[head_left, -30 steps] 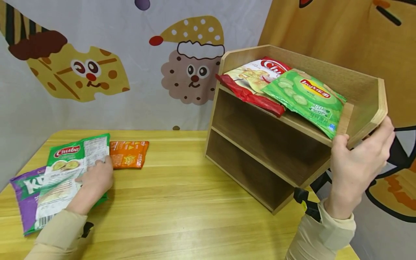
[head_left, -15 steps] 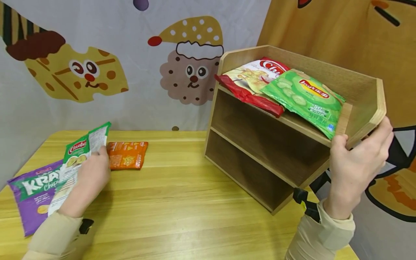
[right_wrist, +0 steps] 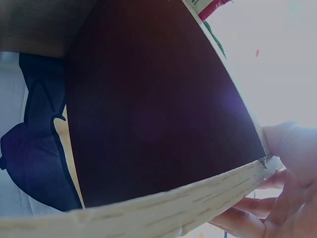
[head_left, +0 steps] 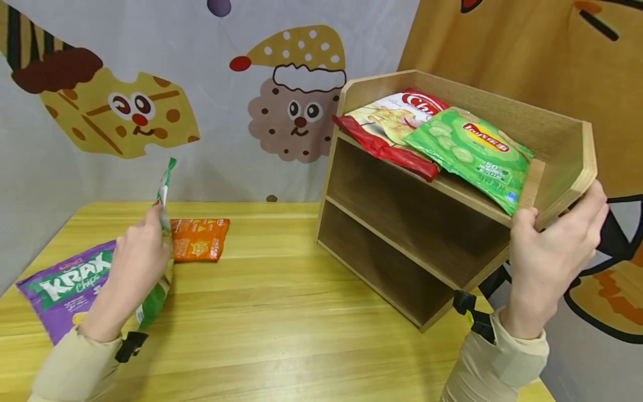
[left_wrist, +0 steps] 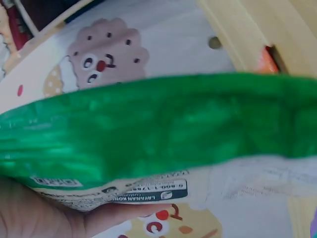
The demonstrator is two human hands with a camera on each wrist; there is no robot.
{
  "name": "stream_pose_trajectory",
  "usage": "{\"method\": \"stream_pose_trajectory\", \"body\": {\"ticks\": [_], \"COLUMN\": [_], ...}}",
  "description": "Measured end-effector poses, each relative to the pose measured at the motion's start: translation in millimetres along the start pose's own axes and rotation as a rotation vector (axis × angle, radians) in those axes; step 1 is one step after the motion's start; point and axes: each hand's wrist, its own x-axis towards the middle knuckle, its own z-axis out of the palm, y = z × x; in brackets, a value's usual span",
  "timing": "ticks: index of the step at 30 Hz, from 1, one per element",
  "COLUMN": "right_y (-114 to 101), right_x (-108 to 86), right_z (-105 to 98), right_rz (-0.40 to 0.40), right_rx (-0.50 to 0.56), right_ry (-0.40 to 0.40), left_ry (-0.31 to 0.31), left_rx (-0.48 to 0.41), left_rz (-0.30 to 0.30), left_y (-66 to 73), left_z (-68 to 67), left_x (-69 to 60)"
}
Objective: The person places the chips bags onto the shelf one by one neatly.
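Note:
My left hand [head_left: 139,257] grips a green-and-white Chuba chip bag [head_left: 158,298], which stands nearly edge-on to the head view above the table. The bag's green edge [left_wrist: 163,129] fills the middle of the left wrist view, and the thumb shows below it. Beneath my left forearm lies a purple Krax chip bag [head_left: 70,296], partly covered. My right hand [head_left: 555,245] holds the right side of a wooden shelf [head_left: 402,234], thumb at the front edge and fingers around the outside. In the right wrist view its fingers [right_wrist: 247,218] curl around the pale shelf edge [right_wrist: 148,213].
On the shelf's top tier lie a red-and-white chip bag [head_left: 387,125] and a green chip bag [head_left: 474,151] overlapping it. An orange snack packet [head_left: 201,240] rests on the wooden table [head_left: 271,312] just right of my left hand. A printed cloth [head_left: 216,100] hangs behind.
My left hand has lifted the Chuba bag off the Krax bag and turned it from flat to nearly edge-on, uncovering more of the Krax bag. My right hand keeps its place on the shelf.

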Motion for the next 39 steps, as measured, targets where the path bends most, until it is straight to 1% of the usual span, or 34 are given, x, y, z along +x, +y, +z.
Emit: {"method": "stream_pose_trajectory", "body": {"ticks": [4,7,13,17,19,25,27,28,31,35,39], "right_y": [0,-1,-2,-3,-3,-3,-3,-3,-2,-2,-2], "right_x": [-0.2,-0.2,0.1,-0.3,-0.3,-0.1,-0.1,-0.1,-0.2,-0.4,-0.5], "right_z": [0,0,-1,-1,-1,-1,-1,-1,-1,-1,-1], "right_rz": [0.012,0.012,0.002,0.003,0.005,0.006,0.011,0.014,0.013,0.005,0.006], "right_rx": [-0.001,-0.004,-0.006,-0.006,-0.005,-0.004,-0.005,-0.005,-0.004,0.000,0.002], "right_ry": [-0.001,-0.006,-0.008,-0.006,-0.006,-0.009,-0.012,-0.012,-0.011,-0.007,-0.007], "left_ry": [-0.056,-0.086,-0.093,-0.093,-0.119,-0.255,-0.276,-0.282,-0.307,-0.363,-0.414], "left_rx": [-0.063,-0.110,-0.245,-0.363,-0.435,-0.756,-0.822,-0.839,-0.850,-0.865,-0.903], "left_rz": [0.008,0.006,0.004,-0.015,-0.046,-0.181,-0.203,-0.206,-0.216,-0.241,-0.258], "left_y": [9.7,17.5,32.7,36.2,35.0,25.6,22.5,20.7,15.3,6.1,-4.3], "left_z": [-5.0,-7.9,-10.2,-5.4,-0.1,20.5,25.4,27.4,31.7,35.2,36.6], "left_x": [0.2,-0.2,-0.6,0.1,0.8,2.7,3.1,3.4,4.4,6.0,6.5]}}
